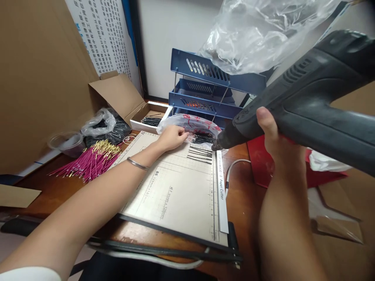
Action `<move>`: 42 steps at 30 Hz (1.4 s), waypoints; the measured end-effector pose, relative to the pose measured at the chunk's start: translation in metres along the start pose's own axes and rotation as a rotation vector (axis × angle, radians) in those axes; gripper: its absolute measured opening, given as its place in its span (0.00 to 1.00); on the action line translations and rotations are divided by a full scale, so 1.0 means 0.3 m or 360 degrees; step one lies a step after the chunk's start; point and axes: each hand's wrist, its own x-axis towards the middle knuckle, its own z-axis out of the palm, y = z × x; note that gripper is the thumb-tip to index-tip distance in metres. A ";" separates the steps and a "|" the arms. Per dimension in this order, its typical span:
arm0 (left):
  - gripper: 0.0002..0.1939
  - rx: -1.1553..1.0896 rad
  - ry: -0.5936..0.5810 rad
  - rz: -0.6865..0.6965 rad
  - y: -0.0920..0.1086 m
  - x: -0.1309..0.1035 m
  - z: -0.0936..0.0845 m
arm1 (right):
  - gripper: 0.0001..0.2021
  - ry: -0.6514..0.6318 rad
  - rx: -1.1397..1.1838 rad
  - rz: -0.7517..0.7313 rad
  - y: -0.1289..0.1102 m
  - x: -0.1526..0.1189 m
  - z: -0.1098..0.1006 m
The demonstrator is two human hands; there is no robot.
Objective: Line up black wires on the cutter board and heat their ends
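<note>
My right hand (271,132) is wrapped around a large dark heat gun (281,86). Its nozzle tip points down and left, close to the right ends of several short black wires (200,154) lying in a row on a paper cutter board (181,195). My left hand (175,137) has its fingers curled together above the board's far edge, by a clear plastic bag (187,120) with red print. Whatever those fingers hold, if anything, is hidden. A bundle of black wires (203,137) lies at the bag's opening, between my left hand and the nozzle.
Purple wires with gold ends (90,160) are heaped on the left. Behind stand an open cardboard box (137,123) of black pieces and a blue tiered rack (216,74) topped with plastic wrap (252,35). A white cable (231,169) and red bag (258,164) lie at right.
</note>
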 end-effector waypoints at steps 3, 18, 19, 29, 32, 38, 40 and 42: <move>0.22 0.0007 -0.0022 0.0055 0.006 -0.001 0.006 | 0.31 0.0070 -0.0002 0.0061 0.010 -0.003 -0.011; 0.09 -0.0089 0.0116 -0.0023 -0.006 0.008 0.005 | 0.29 0.0051 0.0083 0.0117 -0.033 0.011 -0.033; 0.10 -0.0070 0.0109 -0.0017 -0.004 0.008 0.007 | 0.30 0.0060 0.0105 0.0144 -0.034 0.013 -0.035; 0.19 -0.0001 0.0063 -0.0016 0.004 0.004 0.006 | 0.35 0.0148 0.0188 0.0180 -0.047 0.020 -0.054; 0.20 -0.0010 0.0089 -0.0016 0.000 0.004 0.005 | 0.35 0.0153 0.0241 0.0224 -0.045 0.022 -0.047; 0.20 -0.0056 0.0148 -0.0008 -0.004 0.003 0.007 | 0.30 0.0001 0.0138 0.0111 -0.047 0.018 -0.038; 0.21 -0.0071 0.0172 0.0023 -0.005 0.004 0.007 | 0.31 -0.0005 0.0110 0.0086 -0.046 0.016 -0.038; 0.21 -0.0084 0.0174 0.0025 -0.003 0.004 0.007 | 0.31 -0.0023 0.0079 0.0093 -0.046 0.016 -0.039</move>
